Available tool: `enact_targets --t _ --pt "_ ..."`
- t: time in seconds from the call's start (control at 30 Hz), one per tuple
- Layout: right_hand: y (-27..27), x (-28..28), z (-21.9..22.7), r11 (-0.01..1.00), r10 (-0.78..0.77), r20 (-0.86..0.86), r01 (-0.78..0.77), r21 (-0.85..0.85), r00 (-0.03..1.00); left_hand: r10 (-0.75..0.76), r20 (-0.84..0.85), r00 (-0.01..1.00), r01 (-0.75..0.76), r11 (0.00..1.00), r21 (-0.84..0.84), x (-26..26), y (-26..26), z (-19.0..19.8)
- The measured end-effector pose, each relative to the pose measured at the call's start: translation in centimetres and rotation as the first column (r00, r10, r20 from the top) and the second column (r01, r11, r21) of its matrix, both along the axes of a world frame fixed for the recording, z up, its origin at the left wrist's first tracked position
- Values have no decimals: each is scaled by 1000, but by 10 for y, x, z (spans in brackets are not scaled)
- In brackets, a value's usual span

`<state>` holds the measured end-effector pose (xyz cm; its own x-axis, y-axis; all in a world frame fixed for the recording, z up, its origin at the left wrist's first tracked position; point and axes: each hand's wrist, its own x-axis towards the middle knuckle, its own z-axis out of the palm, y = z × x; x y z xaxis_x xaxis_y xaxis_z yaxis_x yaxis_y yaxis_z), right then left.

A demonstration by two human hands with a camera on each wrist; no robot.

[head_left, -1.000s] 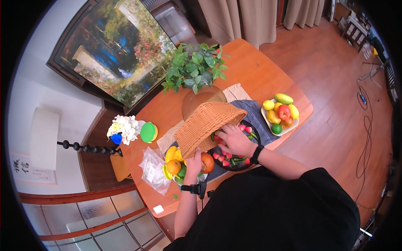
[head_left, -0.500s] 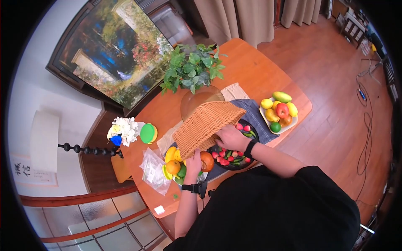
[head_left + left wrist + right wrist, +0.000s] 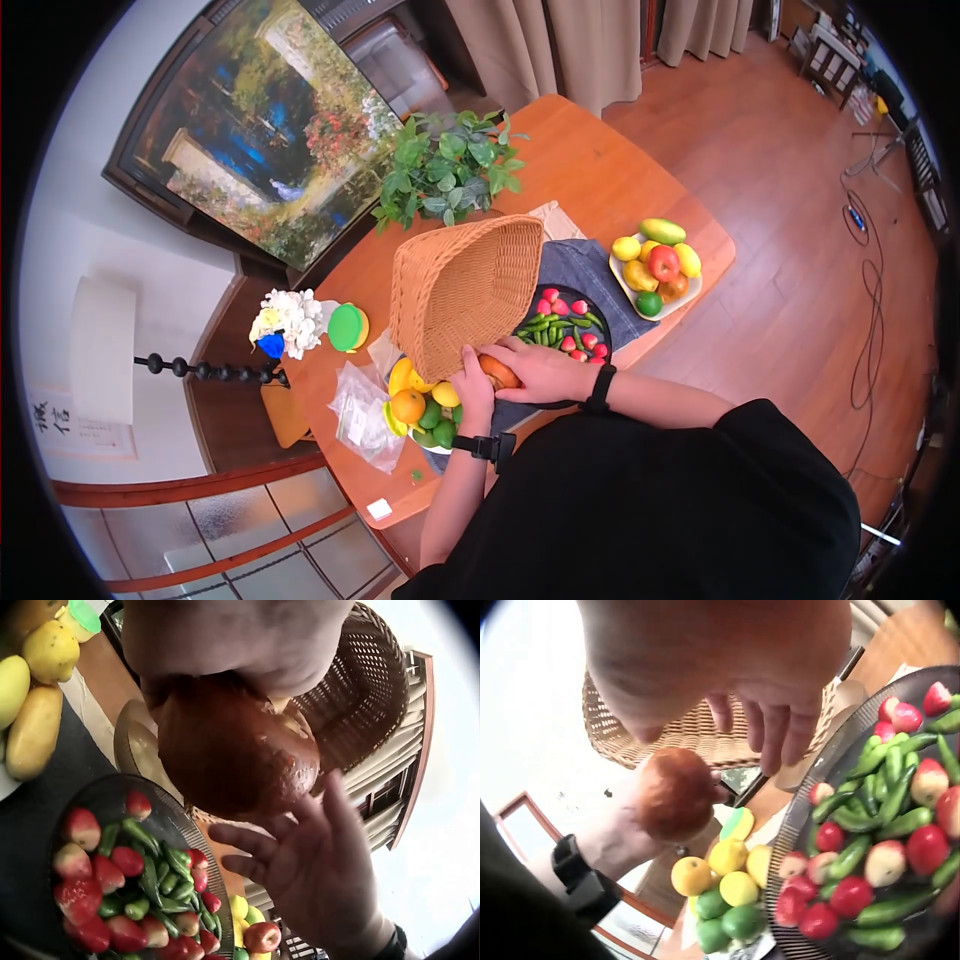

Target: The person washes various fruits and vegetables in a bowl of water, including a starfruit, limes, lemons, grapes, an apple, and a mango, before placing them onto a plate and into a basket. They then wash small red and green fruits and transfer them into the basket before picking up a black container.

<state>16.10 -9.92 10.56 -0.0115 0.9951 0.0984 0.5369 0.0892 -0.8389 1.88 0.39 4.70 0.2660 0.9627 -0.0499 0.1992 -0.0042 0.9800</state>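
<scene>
My left hand (image 3: 474, 385) grips a round, glossy brown bun (image 3: 499, 372), its fingers curled over the top in the left wrist view. The flat, straight fingers of my right hand (image 3: 550, 375) reach to the bun's other side; in the left wrist view their tips lie close to its surface (image 3: 232, 750). Just beyond both hands a wicker basket (image 3: 412, 300) lies tipped, its bare inside facing me and its lower rim behind the left thumb. A black ribbed plate (image 3: 799, 810) of small red fruits (image 3: 930, 847) and green peppers (image 3: 892, 795) sits beneath the right hand.
Left of the hands sit lemons, limes and an orange (image 3: 407, 406), beside a clear plastic bag (image 3: 366, 420). A tray of fruit (image 3: 690, 293) stands at the right. Farther back are a leafy plant (image 3: 450, 165), white flowers (image 3: 295, 322) and a green-lidded jar (image 3: 347, 327).
The right hand has left the basket's mouth and moved left to the bun. The basket has turned, so its opening now faces me. The left hand stays beside the basket's lower rim.
</scene>
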Motion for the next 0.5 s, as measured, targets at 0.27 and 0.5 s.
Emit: enact_targets --t 0.27,0.5 --pt "-13 38 20 914 -398 -52 401 63 916 56 257 965 46 927 -373 -4 16 17" --pt "10 86 20 949 -306 178 285 135 935 -122 201 972 223 746 -627 10 27 19"
